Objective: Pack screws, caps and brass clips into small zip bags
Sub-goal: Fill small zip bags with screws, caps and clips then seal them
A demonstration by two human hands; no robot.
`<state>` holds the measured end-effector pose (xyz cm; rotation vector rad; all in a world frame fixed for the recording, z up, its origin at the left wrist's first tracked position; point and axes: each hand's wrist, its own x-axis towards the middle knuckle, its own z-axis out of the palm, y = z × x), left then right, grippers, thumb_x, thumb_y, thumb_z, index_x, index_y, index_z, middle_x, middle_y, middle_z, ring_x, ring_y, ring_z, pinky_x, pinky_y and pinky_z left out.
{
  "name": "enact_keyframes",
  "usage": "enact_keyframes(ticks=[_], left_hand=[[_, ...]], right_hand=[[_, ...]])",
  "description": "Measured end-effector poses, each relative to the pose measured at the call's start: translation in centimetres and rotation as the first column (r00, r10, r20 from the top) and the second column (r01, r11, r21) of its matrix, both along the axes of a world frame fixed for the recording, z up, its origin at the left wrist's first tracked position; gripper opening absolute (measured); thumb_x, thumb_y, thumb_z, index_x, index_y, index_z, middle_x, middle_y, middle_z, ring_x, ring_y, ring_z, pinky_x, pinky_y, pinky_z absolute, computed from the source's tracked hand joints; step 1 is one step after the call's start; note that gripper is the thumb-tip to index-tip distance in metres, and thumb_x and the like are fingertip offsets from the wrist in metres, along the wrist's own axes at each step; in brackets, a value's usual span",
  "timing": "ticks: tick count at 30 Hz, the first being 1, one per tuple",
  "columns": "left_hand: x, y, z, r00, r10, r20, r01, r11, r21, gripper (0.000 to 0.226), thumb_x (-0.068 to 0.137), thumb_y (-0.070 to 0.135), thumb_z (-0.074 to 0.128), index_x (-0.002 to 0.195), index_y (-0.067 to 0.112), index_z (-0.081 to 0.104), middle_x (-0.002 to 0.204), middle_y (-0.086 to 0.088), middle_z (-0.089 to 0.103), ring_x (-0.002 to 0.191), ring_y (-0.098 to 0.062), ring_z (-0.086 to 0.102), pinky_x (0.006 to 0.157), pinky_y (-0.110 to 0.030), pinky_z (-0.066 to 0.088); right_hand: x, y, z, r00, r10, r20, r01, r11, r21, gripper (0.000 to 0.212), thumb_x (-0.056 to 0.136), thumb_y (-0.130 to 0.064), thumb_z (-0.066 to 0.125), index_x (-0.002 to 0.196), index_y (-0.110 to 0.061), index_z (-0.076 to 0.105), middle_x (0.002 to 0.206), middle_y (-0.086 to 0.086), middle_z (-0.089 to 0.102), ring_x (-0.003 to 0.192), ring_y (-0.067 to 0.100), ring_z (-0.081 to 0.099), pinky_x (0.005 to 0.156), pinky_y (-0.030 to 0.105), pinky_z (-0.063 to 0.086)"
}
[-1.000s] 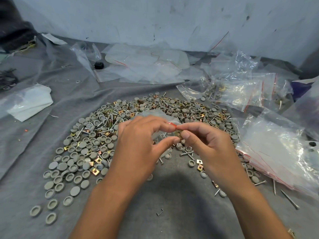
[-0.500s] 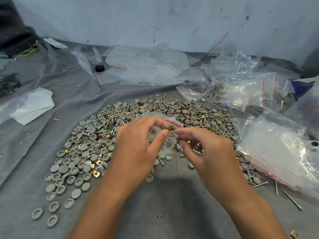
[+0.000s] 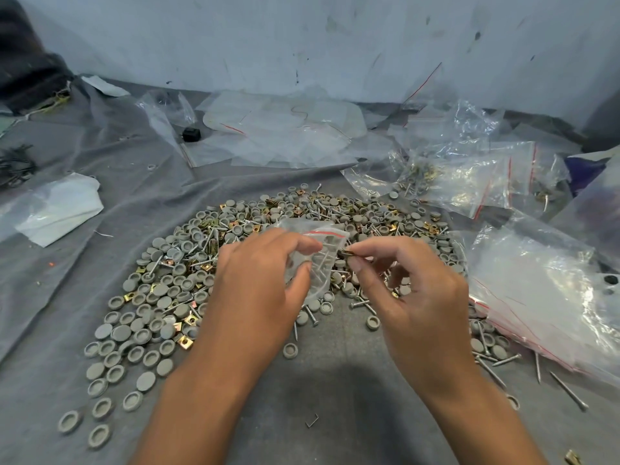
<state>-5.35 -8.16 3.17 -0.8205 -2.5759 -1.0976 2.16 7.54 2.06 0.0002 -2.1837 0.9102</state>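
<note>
At the centre of the frame the left hand (image 3: 258, 290) grips a small zip bag (image 3: 318, 260) holding screws, its red-striped mouth turned right. The right hand (image 3: 412, 290) pinches a brass clip (image 3: 347, 254) at that mouth. Below them a heap of grey caps (image 3: 157, 297), screws and clips spreads over the grey cloth (image 3: 335, 397).

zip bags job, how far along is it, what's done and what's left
Done: several filled bags lie at the far right. In hand: the left hand holds a small zip bag with screws already inside, while the right hand pinches a brass clip at its mouth. Left: a large pile of grey caps, screws and clips on the cloth.
</note>
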Motion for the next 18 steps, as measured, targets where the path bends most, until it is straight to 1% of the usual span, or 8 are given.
enact_keyframes(ticks=[2,4,6,10,13,15,17,18], left_hand=[[0.1,0.2,-0.1,0.999,-0.034,-0.029,0.034,0.999,0.012,0.028,0.088,0.008,0.070,0.108,0.029,0.071,0.105,0.018,0.068,0.096,-0.004,0.059,0.093,-0.046,0.051],[0.2,0.3,-0.2,0.996,-0.052,-0.075,0.054,0.998,0.026,0.030,0.088,0.002,0.068,0.105,0.026,0.070,0.103,0.015,0.068,0.097,-0.006,0.060,0.092,-0.041,0.052],[0.2,0.2,-0.2,0.995,-0.051,-0.090,0.055,0.997,0.049,0.030,0.087,0.000,0.067,0.102,0.026,0.068,0.100,0.014,0.068,0.094,-0.007,0.060,0.087,-0.035,0.051],[0.3,0.0,-0.2,0.997,0.000,-0.074,0.007,0.995,0.096,0.034,0.090,0.007,0.067,0.097,0.037,0.053,0.096,0.017,0.065,0.088,-0.004,0.060,0.075,-0.025,0.049],[0.4,-0.1,-0.2,0.995,0.039,-0.095,-0.025,0.988,0.152,0.035,0.090,0.012,0.068,0.100,0.040,0.048,0.089,0.017,0.063,0.083,0.001,0.060,0.071,-0.014,0.044],[0.4,-0.1,0.0,0.989,0.069,-0.127,-0.039,0.974,0.224,0.033,0.089,0.016,0.069,0.104,0.038,0.050,0.088,0.019,0.062,0.081,0.006,0.060,0.071,-0.007,0.041],[0.5,-0.1,0.3,0.979,0.104,-0.178,-0.049,0.955,0.291,0.032,0.088,0.018,0.073,0.109,0.033,0.056,0.091,0.020,0.064,0.085,0.005,0.062,0.075,-0.006,0.041],[0.5,-0.1,0.5,0.971,0.118,-0.207,-0.043,0.941,0.335,0.030,0.089,0.018,0.074,0.109,0.032,0.058,0.094,0.019,0.066,0.087,0.003,0.063,0.077,-0.006,0.041]], right_hand=[[-0.4,-0.4,-0.1,1.000,-0.005,-0.029,0.007,0.998,0.068,0.010,0.095,-0.025,0.069,0.104,-0.021,0.073,0.099,-0.018,0.068,0.091,0.006,0.060,0.079,0.015,0.044],[-0.9,-0.8,-0.5,0.999,-0.023,-0.023,0.027,0.984,0.175,0.011,0.094,-0.025,0.070,0.102,-0.018,0.075,0.101,-0.013,0.070,0.093,0.012,0.061,0.081,0.021,0.046],[-1.3,-0.8,-0.7,0.998,-0.059,-0.012,0.060,0.972,0.226,0.012,0.093,-0.026,0.070,0.099,-0.017,0.076,0.102,-0.008,0.069,0.095,0.016,0.060,0.083,0.025,0.046],[-1.4,-0.5,-0.6,0.994,-0.108,-0.017,0.110,0.974,0.196,0.012,0.093,-0.028,0.069,0.098,-0.020,0.076,0.102,-0.006,0.062,0.097,0.016,0.053,0.086,0.018,0.040],[-1.4,-0.3,-0.6,0.995,-0.097,-0.001,0.096,0.989,0.113,0.012,0.098,-0.028,0.066,0.107,-0.023,0.074,0.114,-0.007,0.057,0.110,0.015,0.053,0.095,0.014,0.038],[-1.4,-0.1,-0.5,0.998,-0.063,0.019,0.062,0.997,0.056,0.019,0.102,-0.023,0.058,0.117,-0.027,0.068,0.128,-0.009,0.054,0.123,0.014,0.051,0.099,0.027,0.046],[-1.3,0.0,-0.1,0.999,-0.045,0.014,0.044,0.999,0.032,0.028,0.103,-0.017,0.055,0.127,-0.030,0.062,0.140,-0.011,0.050,0.132,0.016,0.049,0.099,0.044,0.051],[-1.2,0.0,0.2,0.999,-0.041,-0.004,0.041,0.999,0.026,0.031,0.103,-0.016,0.056,0.130,-0.029,0.060,0.144,-0.012,0.049,0.133,0.016,0.049,0.099,0.048,0.051]])
